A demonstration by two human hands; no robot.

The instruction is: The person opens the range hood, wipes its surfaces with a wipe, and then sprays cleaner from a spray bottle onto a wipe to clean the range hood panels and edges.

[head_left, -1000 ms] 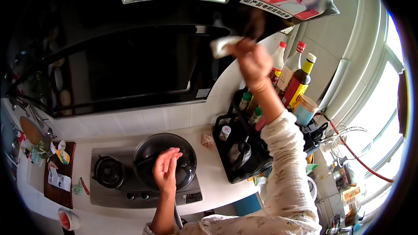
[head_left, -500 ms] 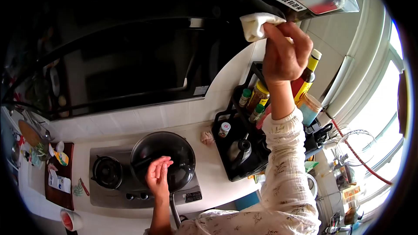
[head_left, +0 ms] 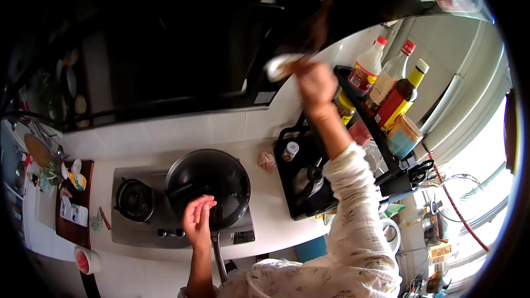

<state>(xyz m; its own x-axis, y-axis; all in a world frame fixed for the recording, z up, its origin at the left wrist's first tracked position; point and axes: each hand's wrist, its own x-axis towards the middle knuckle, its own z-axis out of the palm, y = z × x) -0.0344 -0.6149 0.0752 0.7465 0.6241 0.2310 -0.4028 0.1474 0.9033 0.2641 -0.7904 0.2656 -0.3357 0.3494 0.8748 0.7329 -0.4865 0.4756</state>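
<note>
My right hand [head_left: 316, 88] is raised and blurred by motion, closed on a white cloth [head_left: 281, 68] that lies against the lower right part of the glossy black range hood [head_left: 182, 60]. Below, my left hand [head_left: 197, 221] hovers over the near edge of a dark wok [head_left: 229, 193], its fingers loosely curled and apart, with nothing in them. The wok sits on the right side of the steel gas stove [head_left: 149, 234], its handle pointing toward me.
Right of the stove, a black rack [head_left: 361, 113] holds sauce bottles [head_left: 395, 99], and a kettle [head_left: 309, 181] stands by it. A cutting board [head_left: 83, 232] with packets lies at left, near a red-and-white cup [head_left: 88, 261]. A crumpled cloth [head_left: 266, 160] lies behind the counter's middle.
My right hand with the white cloth swung right, then back left and lower across the hood. My left hand stayed over the wok's edge. The view has shifted.
</note>
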